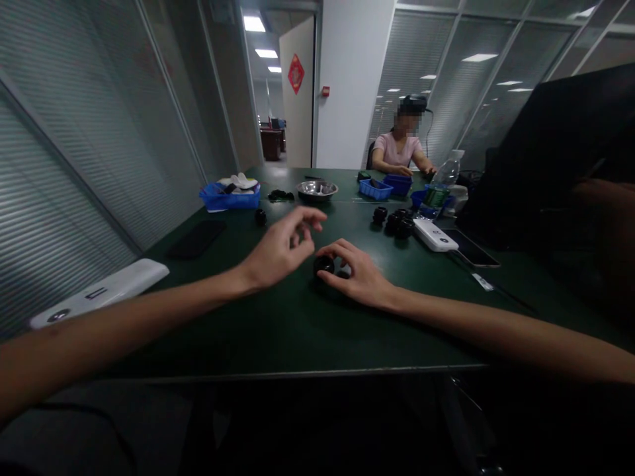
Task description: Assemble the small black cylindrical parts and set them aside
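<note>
My right hand (360,274) rests low over the dark green table (278,330), thumb and fingers closed around a small round black part (324,266). Its exact kind I cannot make out. Up and to the left, my left hand (288,246) hangs above the table with its fingers loosely curled and apart, nothing in them. Several similar black parts (397,223) sit in a group to the right, beyond my right hand. One more black part (260,217) stands alone at the far left.
A steel bowl (317,191) and a blue basket (231,196) stand at the back. Right of them are a small blue basket (376,190), a plastic bottle (441,185), a white power bank (434,235) and a phone (470,248). Across the table sits a person (399,149).
</note>
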The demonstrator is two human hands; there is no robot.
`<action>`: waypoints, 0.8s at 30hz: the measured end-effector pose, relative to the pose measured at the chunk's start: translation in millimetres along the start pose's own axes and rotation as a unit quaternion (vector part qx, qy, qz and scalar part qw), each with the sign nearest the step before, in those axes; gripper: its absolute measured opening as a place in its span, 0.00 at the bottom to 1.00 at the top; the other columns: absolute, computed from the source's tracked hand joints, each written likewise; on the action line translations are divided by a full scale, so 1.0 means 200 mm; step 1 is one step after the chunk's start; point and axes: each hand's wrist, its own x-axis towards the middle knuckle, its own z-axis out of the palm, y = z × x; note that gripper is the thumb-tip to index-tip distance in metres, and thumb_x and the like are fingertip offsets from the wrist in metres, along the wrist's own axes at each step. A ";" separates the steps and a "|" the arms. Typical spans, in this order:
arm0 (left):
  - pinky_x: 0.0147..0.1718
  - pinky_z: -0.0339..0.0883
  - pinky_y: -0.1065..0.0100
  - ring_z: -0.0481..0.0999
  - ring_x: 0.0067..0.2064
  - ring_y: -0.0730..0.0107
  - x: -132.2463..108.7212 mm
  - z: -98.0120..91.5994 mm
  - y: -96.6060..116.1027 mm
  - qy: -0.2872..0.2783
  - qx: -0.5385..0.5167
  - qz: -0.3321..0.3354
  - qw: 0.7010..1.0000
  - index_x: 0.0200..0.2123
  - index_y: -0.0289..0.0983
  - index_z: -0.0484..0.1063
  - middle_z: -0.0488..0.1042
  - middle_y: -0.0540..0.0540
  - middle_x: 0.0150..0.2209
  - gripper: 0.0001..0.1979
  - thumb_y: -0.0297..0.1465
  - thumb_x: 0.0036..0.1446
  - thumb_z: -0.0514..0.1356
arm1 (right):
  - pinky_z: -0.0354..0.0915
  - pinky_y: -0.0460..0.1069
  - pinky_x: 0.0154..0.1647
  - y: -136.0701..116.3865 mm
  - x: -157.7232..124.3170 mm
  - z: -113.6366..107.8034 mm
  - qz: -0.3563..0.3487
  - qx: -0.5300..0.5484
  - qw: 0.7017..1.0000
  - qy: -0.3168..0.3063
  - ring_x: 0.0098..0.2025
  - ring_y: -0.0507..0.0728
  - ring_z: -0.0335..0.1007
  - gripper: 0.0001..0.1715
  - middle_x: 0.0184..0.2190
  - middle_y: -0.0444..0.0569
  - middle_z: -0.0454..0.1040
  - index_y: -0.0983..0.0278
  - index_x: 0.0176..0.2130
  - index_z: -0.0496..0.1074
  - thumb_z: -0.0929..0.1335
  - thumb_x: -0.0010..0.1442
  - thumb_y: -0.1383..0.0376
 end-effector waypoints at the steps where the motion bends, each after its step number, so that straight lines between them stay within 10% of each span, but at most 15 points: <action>1: 0.50 0.74 0.54 0.76 0.51 0.57 -0.03 0.03 -0.02 -0.023 -0.001 -0.015 1.000 0.62 0.35 0.65 0.72 0.38 0.56 0.25 0.28 0.62 0.61 | 0.70 0.56 0.49 0.00 0.00 0.00 -0.003 -0.003 1.000 0.003 0.48 0.60 0.72 0.16 0.48 0.51 0.73 0.61 0.52 0.75 0.72 0.66 0.59; 5: 0.61 0.67 0.48 0.70 0.64 0.46 -0.09 0.13 -0.11 -0.132 -0.017 -0.051 0.990 0.70 0.38 0.53 0.66 0.35 0.66 0.42 0.30 0.54 0.65 | 0.70 0.55 0.48 0.02 0.01 0.01 -0.008 -0.011 1.000 0.020 0.47 0.60 0.72 0.15 0.46 0.51 0.74 0.61 0.51 0.76 0.72 0.67 0.57; 24: 0.59 0.70 0.53 0.75 0.62 0.50 -0.03 0.21 -0.22 -0.067 -0.122 -0.047 0.989 0.67 0.39 0.57 0.74 0.37 0.61 0.42 0.33 0.53 0.72 | 0.70 0.59 0.51 0.02 0.01 0.01 -0.055 0.006 0.998 0.016 0.51 0.63 0.71 0.20 0.51 0.53 0.74 0.61 0.55 0.70 0.70 0.64 0.66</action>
